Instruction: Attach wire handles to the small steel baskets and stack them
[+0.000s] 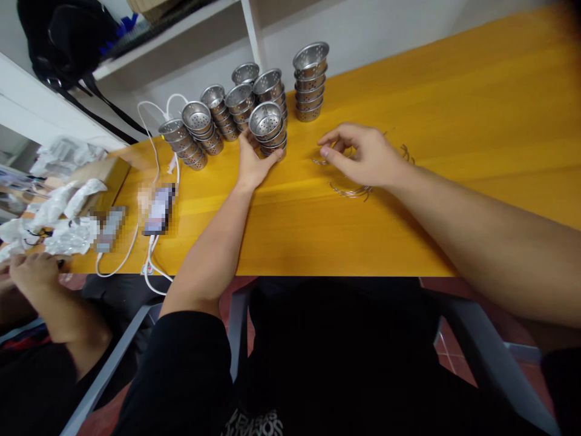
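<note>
My left hand (256,162) is wrapped round the lower part of a short stack of perforated metal cups (267,123). Behind and to the left of it stand several more stacks of the same cups (239,100). One taller cup stack (310,83) stands apart, to the right. Over the table, my right hand (356,154) has its fingers curled, with thumb and fingertips near each other; whether they hold anything is too small to tell. Thin curved metal wires (351,192) lie just below that hand, and others (407,154) lie behind its wrist.
On the wooden table (290,236) at left lie a phone (160,209), a second device (110,229) and white cables (136,239). Farther left are a cardboard box (111,181) and plastic-wrapped items (72,235). Another person's hand (36,272) rests near them. A white shelf (181,33) stands behind.
</note>
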The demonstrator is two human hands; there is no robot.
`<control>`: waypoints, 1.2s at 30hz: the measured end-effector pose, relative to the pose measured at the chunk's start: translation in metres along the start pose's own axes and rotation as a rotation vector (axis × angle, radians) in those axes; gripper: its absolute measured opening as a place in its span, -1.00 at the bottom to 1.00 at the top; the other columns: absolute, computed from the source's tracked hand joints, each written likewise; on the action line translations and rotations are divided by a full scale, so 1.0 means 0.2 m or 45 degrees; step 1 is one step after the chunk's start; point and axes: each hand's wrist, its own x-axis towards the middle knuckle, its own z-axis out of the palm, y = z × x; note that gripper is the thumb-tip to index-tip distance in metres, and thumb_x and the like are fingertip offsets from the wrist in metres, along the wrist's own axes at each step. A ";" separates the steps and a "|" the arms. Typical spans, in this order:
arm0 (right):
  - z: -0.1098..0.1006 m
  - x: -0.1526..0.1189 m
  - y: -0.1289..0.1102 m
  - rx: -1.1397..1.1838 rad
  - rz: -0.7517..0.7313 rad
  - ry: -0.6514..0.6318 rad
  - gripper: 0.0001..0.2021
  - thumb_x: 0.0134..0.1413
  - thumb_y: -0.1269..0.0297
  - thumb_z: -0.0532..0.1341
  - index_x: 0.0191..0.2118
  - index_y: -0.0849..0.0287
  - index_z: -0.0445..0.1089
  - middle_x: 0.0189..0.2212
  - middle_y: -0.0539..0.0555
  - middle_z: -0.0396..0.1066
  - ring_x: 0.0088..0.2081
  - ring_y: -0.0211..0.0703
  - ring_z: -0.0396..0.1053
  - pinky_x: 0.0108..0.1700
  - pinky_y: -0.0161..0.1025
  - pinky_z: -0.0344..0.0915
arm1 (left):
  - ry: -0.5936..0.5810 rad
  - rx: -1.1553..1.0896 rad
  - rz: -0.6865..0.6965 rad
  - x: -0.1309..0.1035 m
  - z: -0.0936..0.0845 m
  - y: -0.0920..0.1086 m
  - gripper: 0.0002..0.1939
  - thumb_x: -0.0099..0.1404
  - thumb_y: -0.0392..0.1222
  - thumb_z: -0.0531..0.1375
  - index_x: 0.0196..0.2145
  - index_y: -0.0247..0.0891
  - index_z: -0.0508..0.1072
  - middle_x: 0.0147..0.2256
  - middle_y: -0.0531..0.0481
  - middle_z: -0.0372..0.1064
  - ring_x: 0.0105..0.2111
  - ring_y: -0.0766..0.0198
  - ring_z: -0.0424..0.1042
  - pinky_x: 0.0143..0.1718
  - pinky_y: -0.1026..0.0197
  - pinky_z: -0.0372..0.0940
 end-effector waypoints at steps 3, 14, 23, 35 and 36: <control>0.00 0.00 0.01 -0.003 -0.024 -0.004 -0.58 0.56 -0.29 0.49 0.11 -0.05 0.77 0.01 0.20 0.82 -0.11 0.29 0.72 0.10 0.37 0.74 | 0.053 0.035 -0.029 0.02 -0.02 -0.03 0.15 0.18 0.10 0.92 0.48 -0.03 0.40 0.49 -0.36 0.54 0.59 -0.28 0.57 0.75 -0.43 0.46; 0.00 0.00 0.00 0.074 0.054 -0.035 -0.58 0.44 -0.40 0.58 0.03 -0.21 0.77 -0.05 0.13 0.82 -0.09 0.35 0.70 0.17 0.48 0.72 | 0.020 0.005 -0.099 0.02 -0.02 -0.03 0.04 0.14 -0.04 0.94 0.35 -0.04 0.47 0.30 -0.22 0.60 0.27 -0.19 0.72 0.58 -0.44 0.63; -0.01 -0.01 0.00 0.080 0.047 -0.068 -0.63 0.49 -0.30 0.57 0.03 -0.14 0.75 -0.07 0.13 0.82 -0.05 0.34 0.74 0.18 0.39 0.73 | -0.045 -0.075 -0.151 -0.03 0.04 0.04 -0.14 0.39 -0.07 0.84 0.34 -0.03 0.41 0.27 -0.18 0.58 0.24 -0.05 0.81 0.59 -0.36 0.67; 0.01 0.00 0.02 0.106 0.040 -0.070 -0.59 0.41 -0.32 0.57 0.00 -0.11 0.74 -0.11 0.19 0.81 -0.08 0.44 0.75 0.11 0.55 0.72 | 0.338 0.160 0.055 0.02 -0.22 0.14 -0.47 0.50 0.01 0.71 0.22 0.00 0.57 0.33 -0.18 0.63 0.36 -0.10 0.66 0.57 -0.27 0.66; 0.01 0.00 0.02 0.108 0.038 -0.076 -0.58 0.43 -0.34 0.57 0.00 -0.11 0.74 -0.10 0.21 0.82 -0.07 0.46 0.75 0.12 0.59 0.72 | 0.381 0.173 0.079 0.02 -0.25 0.14 -0.45 0.51 0.08 0.70 0.24 0.01 0.57 0.35 -0.18 0.60 0.39 -0.12 0.64 0.59 -0.27 0.64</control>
